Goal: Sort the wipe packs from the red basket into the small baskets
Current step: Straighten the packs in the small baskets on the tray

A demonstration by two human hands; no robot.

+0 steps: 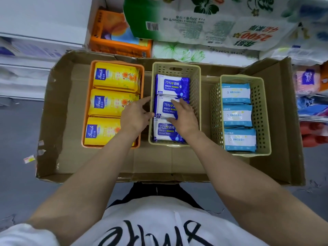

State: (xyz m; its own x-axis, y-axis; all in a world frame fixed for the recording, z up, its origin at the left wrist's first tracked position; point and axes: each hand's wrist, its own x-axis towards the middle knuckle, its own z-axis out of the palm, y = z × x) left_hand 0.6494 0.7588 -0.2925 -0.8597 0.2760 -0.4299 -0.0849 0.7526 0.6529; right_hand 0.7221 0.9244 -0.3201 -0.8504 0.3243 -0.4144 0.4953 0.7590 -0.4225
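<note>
Setting: three small baskets are set side by side in a flattened cardboard box (186, 164) on a grey floor
Orange basket (87, 107): placed on the left; three yellow packs (115, 77) are laid in it in a row from far to near
Middle basket (195, 89): beige and perforated; three dark blue alcohol wipe packs (170, 86) are stacked in a row inside it, labels facing up
Right basket (260, 110): beige and perforated, set slightly nearer than the other two; three light blue packs (237, 94) are lined up in it
Left hand (135, 116): held over the gap between the orange basket and the middle basket, at the middle basket's left wall; the fingers are spread and only loosely bent, the thumb is stretched toward the far side; nothing is gripped; whether the wall is touched cannot be told
Right hand (182, 115): laid on the middle alcohol pack (166, 108) inside the middle basket; the fingers are fairly straight and rested on its top face, the thumb is at its near edge; the pack is pressed rather than pinched
Red basket: not seen in this view
Background: an orange package (115, 34) and large paper roll packs (204, 20) are stacked beyond the box; more pink and blue packs (308, 82) are seen at the right edge
Person: a white shirt (159, 224) with black lettering is seen at the bottom
</note>
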